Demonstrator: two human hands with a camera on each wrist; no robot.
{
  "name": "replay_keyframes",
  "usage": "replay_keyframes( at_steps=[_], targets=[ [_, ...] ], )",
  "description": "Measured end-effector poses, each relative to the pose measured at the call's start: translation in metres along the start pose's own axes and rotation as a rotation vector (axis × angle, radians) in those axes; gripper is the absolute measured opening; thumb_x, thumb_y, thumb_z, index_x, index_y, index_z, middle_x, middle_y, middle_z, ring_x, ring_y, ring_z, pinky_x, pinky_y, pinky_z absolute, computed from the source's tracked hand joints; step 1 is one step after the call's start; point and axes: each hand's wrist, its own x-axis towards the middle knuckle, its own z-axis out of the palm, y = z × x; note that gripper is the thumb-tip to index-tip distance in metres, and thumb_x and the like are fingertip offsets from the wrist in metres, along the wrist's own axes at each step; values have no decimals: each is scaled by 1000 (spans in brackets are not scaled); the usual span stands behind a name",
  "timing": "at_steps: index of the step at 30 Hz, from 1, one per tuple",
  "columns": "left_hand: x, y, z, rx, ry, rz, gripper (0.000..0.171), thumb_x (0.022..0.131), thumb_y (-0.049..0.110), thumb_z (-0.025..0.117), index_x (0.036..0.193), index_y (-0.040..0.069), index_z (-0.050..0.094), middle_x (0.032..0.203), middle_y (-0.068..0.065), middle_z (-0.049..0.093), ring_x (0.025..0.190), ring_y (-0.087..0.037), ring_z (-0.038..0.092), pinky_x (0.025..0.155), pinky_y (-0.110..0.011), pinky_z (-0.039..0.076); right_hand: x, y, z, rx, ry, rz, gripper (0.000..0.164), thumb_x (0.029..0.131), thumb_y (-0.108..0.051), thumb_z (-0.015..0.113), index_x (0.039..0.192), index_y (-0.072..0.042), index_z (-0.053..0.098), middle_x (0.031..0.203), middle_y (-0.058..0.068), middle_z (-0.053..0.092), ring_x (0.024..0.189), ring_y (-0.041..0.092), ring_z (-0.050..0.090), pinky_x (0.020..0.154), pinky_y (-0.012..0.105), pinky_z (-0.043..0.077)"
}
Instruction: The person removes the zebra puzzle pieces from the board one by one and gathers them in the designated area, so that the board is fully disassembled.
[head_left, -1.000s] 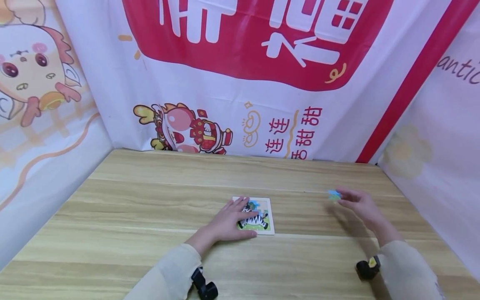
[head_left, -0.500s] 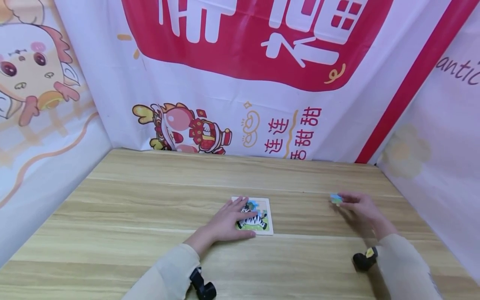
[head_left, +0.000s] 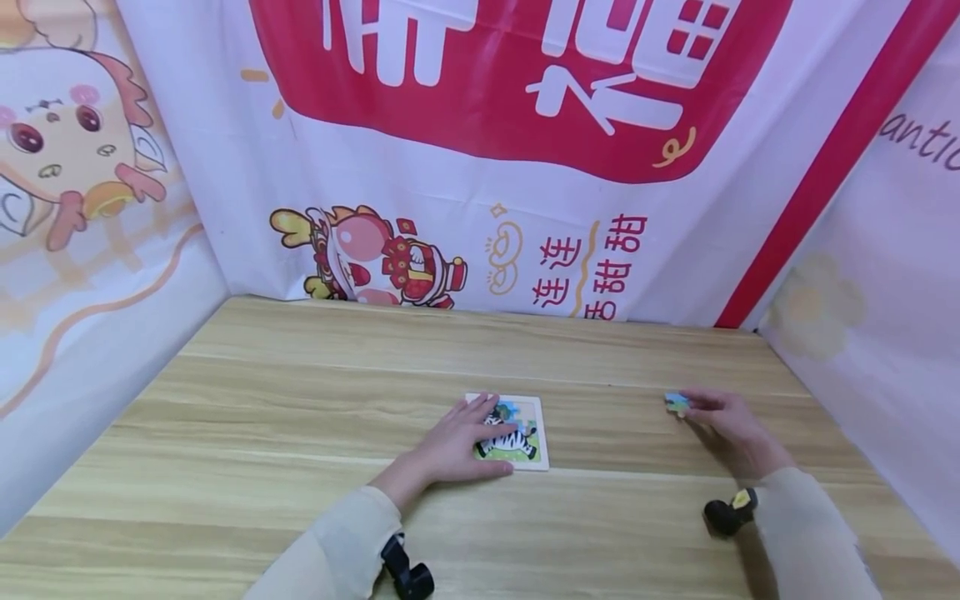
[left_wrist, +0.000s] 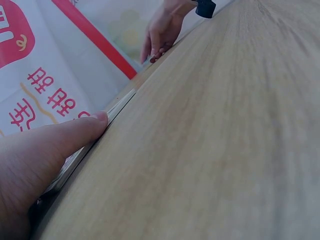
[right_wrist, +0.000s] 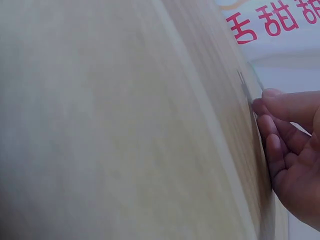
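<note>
1. Zebra puzzle (head_left: 513, 446) lies on the wooden table (head_left: 300, 458) under the left hand (head_left: 453, 442), fingers spread.
2. Blue-green puzzle piece (head_left: 677, 404), well to its right, is pinched by the right hand (head_left: 731, 418).
3. Back cloth (head_left: 480, 187) reads "连连", "甜甜" in red.
4. Right-side cloth (head_left: 888, 233) shows "antic".

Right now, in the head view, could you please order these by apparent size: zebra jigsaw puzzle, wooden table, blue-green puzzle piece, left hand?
1. Wooden table
2. Left hand and zebra jigsaw puzzle: too alike to rank, as the hand covers part of the puzzle
3. Blue-green puzzle piece
</note>
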Motion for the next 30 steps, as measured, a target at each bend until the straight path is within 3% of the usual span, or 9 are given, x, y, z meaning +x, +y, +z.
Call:
replay_keyframes(
  at_steps=[6,11,15,23,30],
  targets=[
    [0,2,-1,-3,-1,0,63,74,65,44,127,30,43,141,-10,15,128,-24,8,101,-42,4,1,1,1,38,-12,26,43,82,-13,58,119,6,46,94,10,53,78,12,44,59,22,40],
    [-1,3,-3,-13,-10,-9,63,74,63,46,127,30,43,141,-10,15,128,-24,8,101,-41,3,1,0,5,109,-16,20,43,80,-5,58,119,9,45,87,9,53,69,9,44,53,21,40],
    [-1,3,-3,-9,-10,-7,63,74,64,46,127,30,43,141,-10,15,128,-25,8,101,-42,4,1,-2,6,71,-11,11,44,79,-3,58,119,10,44,85,10,52,65,10,44,50,21,40],
    [1,3,-1,-14,-9,-5,63,74,64,45,127,30,43,141,-10,15,128,-24,8,101,-42,3,2,-3,5,-35,-29,45,42,83,-8,55,121,4,45,94,13,49,78,19,41,59,25,40],
    [0,2,-2,-9,-13,-10,64,74,65,44,127,30,43,141,-10,15,128,-24,8,101,-42,4,2,-8,3,15,-70,101,43,85,-10,53,124,2,43,101,14,47,83,22,41,62,27,40]
  ],
)
